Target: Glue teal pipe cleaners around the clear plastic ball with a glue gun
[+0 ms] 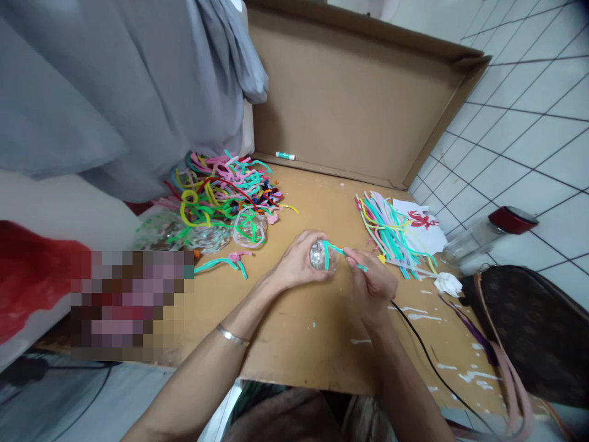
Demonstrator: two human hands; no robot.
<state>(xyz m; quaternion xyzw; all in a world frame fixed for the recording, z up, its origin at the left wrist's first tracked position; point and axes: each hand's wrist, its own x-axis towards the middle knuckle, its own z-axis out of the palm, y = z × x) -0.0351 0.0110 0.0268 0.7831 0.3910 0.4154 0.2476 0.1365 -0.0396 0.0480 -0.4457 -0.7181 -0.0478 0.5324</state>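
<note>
My left hand (298, 263) is wrapped round a small clear round container (317, 256) and holds it above the table. A teal pipe cleaner (337, 250) lies across the container and stretches right to my right hand (373, 283), which is closed on it. A short teal end pokes out below my right fingers. Just right of that hand is a bundle of pipe cleaners (385, 226) in teal, lilac, yellow and pink. Left of my hands, a clear container wrapped in pipe cleaners (250, 228) stands by a mixed pile of pipe cleaners (216, 184).
An upright cardboard sheet (359, 92) backs the table (294, 331); a green-and-white marker (285, 156) lies at its foot. On the right are a glass bottle with a red lid (478, 242), a crumpled tissue (448, 284), a brown bag (529, 331) and a black cable (426, 353).
</note>
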